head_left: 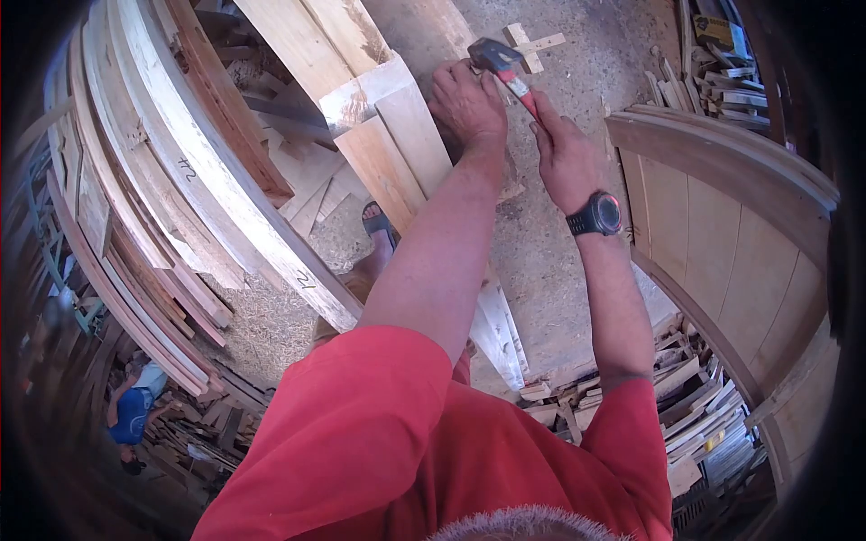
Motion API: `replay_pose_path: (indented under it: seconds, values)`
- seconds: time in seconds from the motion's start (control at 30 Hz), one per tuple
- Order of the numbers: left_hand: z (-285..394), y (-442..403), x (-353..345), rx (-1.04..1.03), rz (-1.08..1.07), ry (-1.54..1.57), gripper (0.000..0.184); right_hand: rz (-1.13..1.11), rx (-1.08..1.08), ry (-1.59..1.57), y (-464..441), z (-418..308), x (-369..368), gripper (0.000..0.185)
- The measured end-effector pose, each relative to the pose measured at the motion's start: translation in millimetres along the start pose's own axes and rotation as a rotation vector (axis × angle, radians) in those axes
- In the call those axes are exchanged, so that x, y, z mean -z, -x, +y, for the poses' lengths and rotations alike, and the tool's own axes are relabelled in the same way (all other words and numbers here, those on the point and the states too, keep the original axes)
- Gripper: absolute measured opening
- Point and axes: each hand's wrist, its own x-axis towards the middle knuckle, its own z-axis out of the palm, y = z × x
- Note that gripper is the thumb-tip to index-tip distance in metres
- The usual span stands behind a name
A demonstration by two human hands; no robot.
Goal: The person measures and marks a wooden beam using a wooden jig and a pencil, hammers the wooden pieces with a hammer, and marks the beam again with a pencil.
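Observation:
My right hand [561, 151], with a black watch on its wrist, is closed round the handle of a hammer [516, 83]. The hammer's dark head sits just above the fingers of my left hand [469, 104]; contact between them cannot be made out. Those left fingers curl downward beside the edge of a pale wooden workpiece [410, 122], and whatever they grip is hidden. The workpiece is made of long boards with a lighter crosswise piece [347, 101] between them. My left forearm covers part of the lower boards.
Curved timbers [207, 167] are stacked at left. A panelled wooden door [713, 230] stands at right. Small crossed wood strips [532, 45] lie on the concrete floor [559, 298]. Offcuts [686, 370] are heaped at lower right. A person in blue [133, 410] is at lower left.

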Motion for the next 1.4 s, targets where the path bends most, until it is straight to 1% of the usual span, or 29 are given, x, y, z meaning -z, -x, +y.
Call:
replay_pose_path:
  seconds: [0.07,0.1,0.17,0.3,0.37,0.4,0.47,0.5,0.57,0.6,0.67,0.77,0.9,1.0,1.07,1.1,1.17,1.2,1.27,1.4]
  values:
    - [2.0,-2.4,0.6,0.027,-0.004,0.031,0.033,-0.082,-0.048,0.068,-6.0,-0.2,0.7,0.051]
    - [2.8,-3.1,1.5,0.026,-0.003,0.029,0.033,-0.081,-0.048,0.066,-6.4,-0.4,0.2,0.051]
    - [4.1,-1.6,2.8,0.017,0.007,0.039,0.033,-0.022,-0.049,-0.041,-4.7,0.4,-0.1,0.052]
    - [0.5,-1.7,-1.6,0.009,0.005,-0.018,0.034,0.013,0.008,-0.043,-0.8,-1.1,-1.9,0.052]
    - [0.8,-2.9,-1.1,0.018,-0.025,-0.026,0.035,-0.112,-0.058,0.072,-5.6,-2.8,2.8,0.053]
    - [3.0,-4.2,-0.9,0.013,-0.022,-0.024,0.035,-0.105,-0.057,0.072,-6.9,-2.6,3.5,0.053]
    - [3.1,-1.7,1.2,0.006,0.001,0.007,0.035,-0.026,-0.086,-0.053,-4.1,-2.6,3.5,0.052]
    - [3.5,-1.6,2.7,0.007,0.000,0.006,0.035,-0.027,-0.087,-0.053,-2.2,-1.9,3.5,0.052]
    - [5.4,-1.0,4.9,-0.038,-0.008,-0.052,0.033,0.103,-0.104,-0.180,3.7,0.5,3.9,0.050]
    - [5.9,-1.4,4.5,-0.038,-0.009,-0.052,0.033,0.103,-0.105,-0.179,6.7,3.6,2.5,0.050]
    - [6.8,-1.6,3.1,-0.047,-0.036,-0.072,0.033,0.192,-0.178,-0.289,14.2,10.4,-1.0,0.049]
    - [6.9,-2.7,1.1,-0.039,-0.060,-0.112,0.033,0.217,-0.244,-0.302,23.9,11.8,2.0,0.050]
    - [4.6,-3.1,-2.7,-0.058,-0.048,-0.090,0.034,0.228,-0.249,-0.297,33.2,24.4,-8.2,0.052]
    - [3.4,-4.1,-2.7,-0.089,-0.035,-0.068,0.033,0.227,-0.172,-0.304,30.3,22.8,-10.7,0.053]
    - [2.2,-3.4,-2.8,-0.103,-0.013,-0.042,0.033,0.143,-0.184,-0.272,25.9,16.3,-11.0,0.052]
    - [3.2,-2.7,-0.4,-0.104,-0.014,-0.044,0.033,0.142,-0.185,-0.273,23.5,13.8,-13.2,0.052]
    - [6.1,-2.8,3.5,-0.065,-0.038,0.007,0.031,0.175,-0.059,-0.250,15.0,10.4,-17.8,0.049]
    - [6.7,-3.1,2.7,-0.066,-0.039,0.007,0.031,0.176,-0.059,-0.250,11.4,8.5,-16.6,0.049]
    - [6.0,-2.9,2.5,-0.036,-0.030,0.039,0.033,0.024,-0.077,-0.121,5.6,4.9,-12.8,0.049]
    - [5.3,-3.2,2.1,-0.036,-0.021,0.062,0.034,-0.012,-0.056,-0.022,2.2,6.8,-13.7,0.050]
